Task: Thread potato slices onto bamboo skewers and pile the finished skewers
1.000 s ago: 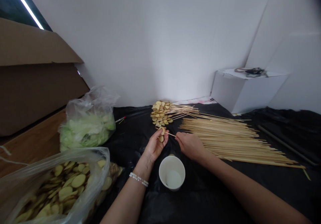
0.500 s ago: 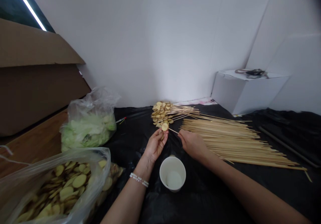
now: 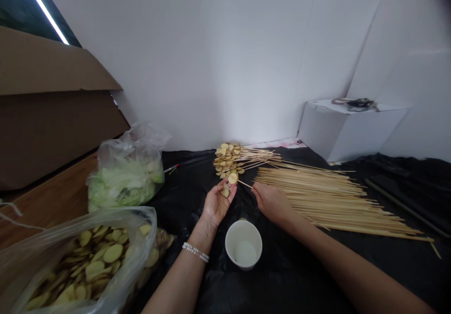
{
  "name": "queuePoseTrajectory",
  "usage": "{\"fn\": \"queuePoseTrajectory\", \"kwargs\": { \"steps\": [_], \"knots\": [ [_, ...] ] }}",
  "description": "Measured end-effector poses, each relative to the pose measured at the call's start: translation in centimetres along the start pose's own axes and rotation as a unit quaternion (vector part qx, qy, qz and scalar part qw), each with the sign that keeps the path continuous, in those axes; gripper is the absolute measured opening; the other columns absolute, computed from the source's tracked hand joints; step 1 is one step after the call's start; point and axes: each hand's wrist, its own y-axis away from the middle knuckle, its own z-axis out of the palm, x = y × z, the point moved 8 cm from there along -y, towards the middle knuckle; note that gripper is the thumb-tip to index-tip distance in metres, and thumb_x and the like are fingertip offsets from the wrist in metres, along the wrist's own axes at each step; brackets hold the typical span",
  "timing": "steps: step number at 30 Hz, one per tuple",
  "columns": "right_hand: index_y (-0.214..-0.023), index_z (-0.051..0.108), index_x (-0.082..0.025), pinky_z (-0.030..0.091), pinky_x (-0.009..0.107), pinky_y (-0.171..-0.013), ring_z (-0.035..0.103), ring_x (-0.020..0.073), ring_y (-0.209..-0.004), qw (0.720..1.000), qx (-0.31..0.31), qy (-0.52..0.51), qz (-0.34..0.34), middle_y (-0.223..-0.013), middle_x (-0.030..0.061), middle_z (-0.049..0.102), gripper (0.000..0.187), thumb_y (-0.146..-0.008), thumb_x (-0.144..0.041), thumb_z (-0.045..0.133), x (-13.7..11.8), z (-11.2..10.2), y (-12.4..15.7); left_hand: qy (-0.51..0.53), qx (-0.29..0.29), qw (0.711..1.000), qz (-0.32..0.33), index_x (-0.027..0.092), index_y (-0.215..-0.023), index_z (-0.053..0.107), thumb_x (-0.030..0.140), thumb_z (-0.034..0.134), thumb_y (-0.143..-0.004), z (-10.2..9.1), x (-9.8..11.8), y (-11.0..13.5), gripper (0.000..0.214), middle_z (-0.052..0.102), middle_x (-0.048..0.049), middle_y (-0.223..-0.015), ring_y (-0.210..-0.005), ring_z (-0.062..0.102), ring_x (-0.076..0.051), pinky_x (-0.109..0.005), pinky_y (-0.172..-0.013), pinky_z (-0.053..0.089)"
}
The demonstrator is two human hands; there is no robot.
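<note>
My left hand [image 3: 217, 206] lies palm up, its fingers curled around a yellow potato slice [image 3: 225, 192]. A second slice [image 3: 232, 178] sits on a thin bamboo skewer [image 3: 244, 183] just above those fingertips. My right hand [image 3: 271, 203] pinches the skewer's far end. Behind the hands lies a heap of finished skewers threaded with potato slices [image 3: 227, 160]. A long pile of bare bamboo skewers [image 3: 327, 201] spreads to the right of my right hand. A white paper cup [image 3: 244, 244] stands below and between my hands.
A plastic bag of potato slices [image 3: 88, 262] and a bag of pale green cabbage [image 3: 125, 185] lie at left on a black plastic sheet [image 3: 197, 192] and wooden surface [image 3: 45, 196]. A cardboard box [image 3: 45, 112] and white box [image 3: 348, 128] stand behind.
My right hand has moved slightly right, drawing the skewer with it. The upper potato slice now sits higher and further right on the skewer, apart from the lower slice.
</note>
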Motion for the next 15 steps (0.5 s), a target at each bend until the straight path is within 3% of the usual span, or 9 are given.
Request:
{"fn": "queuePoseTrajectory", "kwargs": {
  "steps": [9,15],
  "knots": [
    [-0.087,0.057,-0.019,0.025,0.026,-0.057,0.06,0.0143,-0.071,1.0,-0.005,0.0,-0.005,-0.083,0.0035,0.067,0.026,-0.096,-0.03,0.034,-0.1,0.0,0.0,-0.016,0.043,0.998,0.043,0.011,-0.083,0.064,0.005,0.05,-0.084,-0.5,0.3,-0.3,0.015,0.069,-0.0087,-0.084,-0.076,0.066,-0.013,-0.027,-0.076,0.055],
    [-0.088,0.058,-0.019,0.027,0.026,-0.058,0.06,0.0136,-0.07,1.0,-0.015,-0.009,-0.008,-0.083,0.0035,0.067,0.027,-0.096,-0.03,0.034,-0.3,-0.1,0.1,-0.017,0.04,0.997,0.064,0.013,-0.083,0.066,0.002,0.055,-0.081,-1.2,0.9,-0.7,0.015,0.069,-0.0058,-0.089,-0.075,0.066,-0.011,-0.022,-0.071,0.055]
  ]
}}
